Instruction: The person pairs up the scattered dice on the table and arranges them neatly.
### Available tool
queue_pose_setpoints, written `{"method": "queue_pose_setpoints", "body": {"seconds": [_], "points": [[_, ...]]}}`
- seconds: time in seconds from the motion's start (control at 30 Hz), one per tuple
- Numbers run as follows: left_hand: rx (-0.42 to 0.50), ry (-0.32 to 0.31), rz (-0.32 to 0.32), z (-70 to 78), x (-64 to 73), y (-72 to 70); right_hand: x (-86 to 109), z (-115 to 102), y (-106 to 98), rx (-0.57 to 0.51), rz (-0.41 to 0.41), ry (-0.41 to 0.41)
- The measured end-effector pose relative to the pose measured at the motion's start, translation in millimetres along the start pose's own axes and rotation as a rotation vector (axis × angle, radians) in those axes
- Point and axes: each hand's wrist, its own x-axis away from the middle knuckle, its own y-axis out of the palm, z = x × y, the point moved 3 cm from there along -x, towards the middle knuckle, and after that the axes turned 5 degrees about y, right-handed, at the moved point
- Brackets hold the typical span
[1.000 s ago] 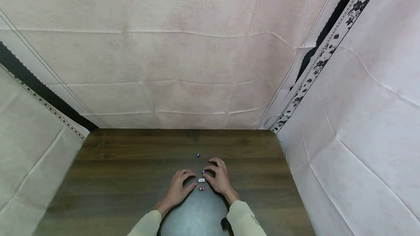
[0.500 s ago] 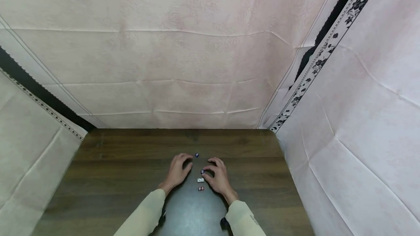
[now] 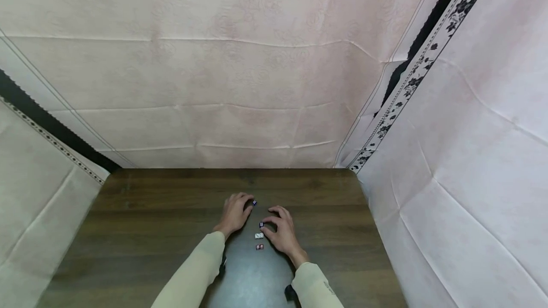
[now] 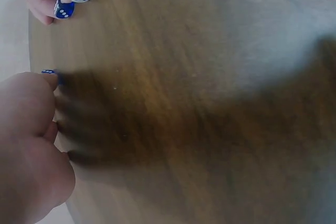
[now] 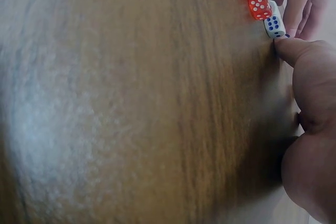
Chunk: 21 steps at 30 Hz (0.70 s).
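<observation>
Near the table's middle, my right hand (image 3: 282,236) pinches a blue die (image 3: 261,224) between thumb and index finger; white pips show on it in the left wrist view, where the die (image 4: 64,9) sits beside a white one. Farther back, my left hand (image 3: 234,213) has its thumb and fingertip at a second blue die (image 3: 254,202), mostly hidden behind the thumb in the left wrist view. Just nearer than my right fingertips lie two white dice (image 3: 259,235) side by side. Closer still is a pair of red dice (image 3: 259,246), translucent with white pips in the right wrist view.
The dice stand in a loose column on a dark wooden table (image 3: 162,232) with rounded far corners. Pale patterned cloth (image 3: 231,70) hangs behind it, and another cloth (image 3: 462,194) hangs along the right side.
My left hand has moved away from beside the white and red dice, forward to the far blue die, and its fingertips have closed in on it. The right hand stays at its blue die.
</observation>
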Motion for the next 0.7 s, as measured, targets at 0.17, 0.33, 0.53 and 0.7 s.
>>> {"method": "queue_pose_setpoints", "body": {"seconds": [0.17,0.33,0.53,0.7], "points": [[-0.027,0.014,-0.03,2.1,-3.7,-0.8,0.4,1.3,1.3,-0.018,-0.005,0.013],[-0.012,-0.012,-0.049,3.0,-4.9,-1.2,0.8,2.9,2.1,0.002,-0.016,0.02],[-0.003,-0.025,-0.032,0.9,-4.9,1.3,1.4,3.0,1.8,-0.012,-0.042,0.047],[0.024,-0.007,0.008,-1.6,-1.6,3.8,1.1,1.4,0.8,-0.025,-0.034,0.039]]}}
